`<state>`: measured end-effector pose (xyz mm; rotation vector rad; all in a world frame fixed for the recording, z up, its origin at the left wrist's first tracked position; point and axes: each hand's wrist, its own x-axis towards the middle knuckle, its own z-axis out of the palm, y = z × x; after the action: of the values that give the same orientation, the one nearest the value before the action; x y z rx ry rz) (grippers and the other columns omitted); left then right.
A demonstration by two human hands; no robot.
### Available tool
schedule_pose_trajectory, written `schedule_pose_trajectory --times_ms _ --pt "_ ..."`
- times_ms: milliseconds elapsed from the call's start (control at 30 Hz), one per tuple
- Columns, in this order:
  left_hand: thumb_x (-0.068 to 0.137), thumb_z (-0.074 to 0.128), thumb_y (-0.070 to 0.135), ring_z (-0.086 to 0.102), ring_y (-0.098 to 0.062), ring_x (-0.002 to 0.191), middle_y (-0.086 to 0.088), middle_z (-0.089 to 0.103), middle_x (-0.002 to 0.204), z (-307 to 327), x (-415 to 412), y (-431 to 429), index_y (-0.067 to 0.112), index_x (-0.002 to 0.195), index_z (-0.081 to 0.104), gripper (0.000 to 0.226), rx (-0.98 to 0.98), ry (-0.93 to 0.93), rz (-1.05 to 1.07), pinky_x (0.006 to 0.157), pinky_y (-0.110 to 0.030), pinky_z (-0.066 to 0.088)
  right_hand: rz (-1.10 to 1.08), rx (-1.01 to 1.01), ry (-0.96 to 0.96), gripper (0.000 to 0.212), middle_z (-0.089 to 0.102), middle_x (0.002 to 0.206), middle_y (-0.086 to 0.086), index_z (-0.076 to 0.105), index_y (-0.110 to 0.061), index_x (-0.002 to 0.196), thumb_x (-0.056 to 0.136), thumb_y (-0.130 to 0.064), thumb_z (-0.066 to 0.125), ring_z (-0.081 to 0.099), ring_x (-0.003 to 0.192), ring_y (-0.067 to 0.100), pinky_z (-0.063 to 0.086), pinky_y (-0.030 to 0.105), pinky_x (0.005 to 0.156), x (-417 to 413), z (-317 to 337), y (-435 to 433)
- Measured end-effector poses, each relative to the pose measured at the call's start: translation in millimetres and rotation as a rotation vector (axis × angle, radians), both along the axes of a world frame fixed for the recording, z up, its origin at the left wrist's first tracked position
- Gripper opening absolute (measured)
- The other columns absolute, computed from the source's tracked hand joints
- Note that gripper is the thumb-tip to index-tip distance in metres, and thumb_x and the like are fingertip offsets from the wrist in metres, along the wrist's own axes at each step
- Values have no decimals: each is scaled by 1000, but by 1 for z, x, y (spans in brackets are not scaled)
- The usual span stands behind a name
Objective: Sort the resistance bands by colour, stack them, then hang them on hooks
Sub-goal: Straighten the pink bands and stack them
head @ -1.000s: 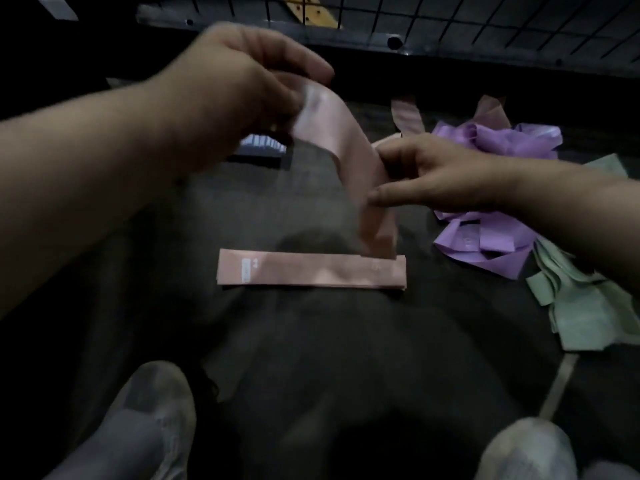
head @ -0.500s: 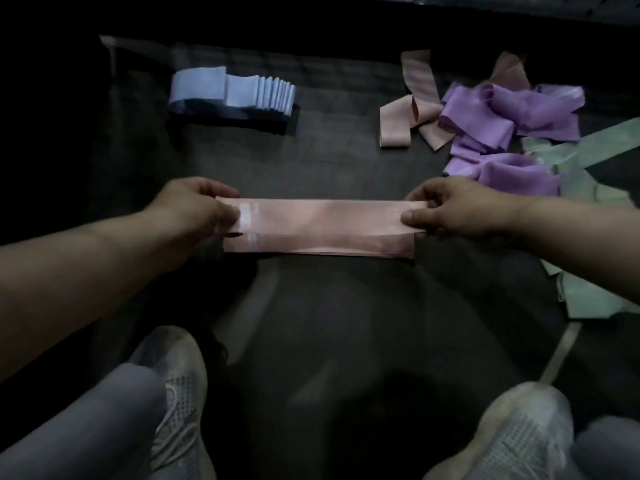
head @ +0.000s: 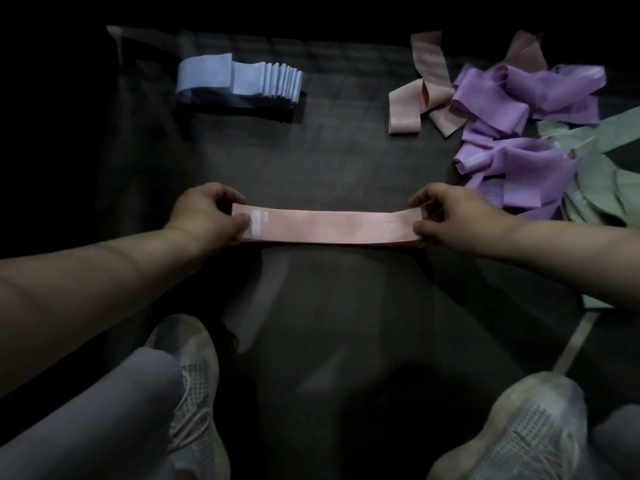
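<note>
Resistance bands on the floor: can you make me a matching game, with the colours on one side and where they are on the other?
1. blue bands
2. flat pink band
3. purple bands
4. green bands

A. right edge, partly under another pile
B. neat stack, far left
C. held between left hand and right hand
D. crumpled pile beside loose pink bands

Pairs: 1-B, 2-C, 3-D, 4-A

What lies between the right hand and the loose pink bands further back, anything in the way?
Nothing visible. Only bare dark mat separates the right hand, pinching the pink band, from the loose pink bands. The purple heap lies to their right, overlapping some of them, off the direct line.
</note>
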<state>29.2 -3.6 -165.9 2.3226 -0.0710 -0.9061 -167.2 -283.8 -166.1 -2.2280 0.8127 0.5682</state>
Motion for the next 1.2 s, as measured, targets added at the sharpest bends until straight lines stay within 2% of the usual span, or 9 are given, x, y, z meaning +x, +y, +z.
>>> schedule_pose_trajectory --times_ms 133,333,433,567,733,833,933,1067,1200 --pt "84 75 7 69 -26 80 -8 69 94 -8 2 5 13 108 69 25 43 -65 -116 82 -43 60 112 -50 29 30 62 103 4 61 -21 114 86 -15 70 61 85 17 44 24 76 -4 -4 3" --pt "84 74 14 65 -21 92 -11 69 111 -16 3 6 10 120 68 36 144 -189 -308 89 -24 47 245 -139 9 34 43 111 6 57 -16 121 89 -21 65 57 96 26 44 31 96 -11 -10 10" --pt "78 79 28 51 -31 118 -14 48 130 -16 0 9 18 128 62 53 215 -307 -451 106 -33 39 369 -228 2 60 39 128 12 51 -13 132 81 -35 75 49 114 32 41 38 104 -17 -10 12" --pt "64 87 41 35 -32 132 -9 36 146 -15 0 13 25 143 47 89 296 -476 -845 109 -43 32 601 -370 12 95 36 143 15 42 -10 145 68 -50 82 37 128 36 37 46 104 -17 -13 12" --pt "69 83 29 49 -35 119 -11 52 131 -22 7 15 16 137 53 75 277 -520 -965 99 -42 38 583 -370 -59 59 50 120 16 56 -8 127 78 -34 75 51 106 38 47 47 90 -12 -18 11" --pt "73 80 29 54 -35 109 -11 57 123 -23 7 16 16 129 60 61 268 -566 -996 91 -41 42 572 -357 -46 56 50 118 13 55 -12 126 79 -35 73 51 104 35 47 47 89 -9 -17 11" --pt "76 78 31 54 -35 108 -11 57 122 -24 7 16 17 129 60 58 251 -572 -996 90 -42 43 589 -360 -27 67 46 122 9 47 -17 133 78 -45 73 48 108 30 46 45 92 -8 -16 12" --pt "71 82 39 45 -33 118 -11 45 129 -21 8 18 26 138 50 75 271 -477 -902 100 -41 40 574 -358 -12 64 44 124 11 48 -17 132 80 -47 70 47 110 32 46 45 92 -9 -16 13" --pt "86 68 33 49 -33 122 -15 44 133 -26 0 18 16 132 53 51 198 -238 -205 110 -38 39 255 -283 11 69 35 133 13 40 -18 136 81 -50 68 40 123 34 38 46 108 -18 -24 19"
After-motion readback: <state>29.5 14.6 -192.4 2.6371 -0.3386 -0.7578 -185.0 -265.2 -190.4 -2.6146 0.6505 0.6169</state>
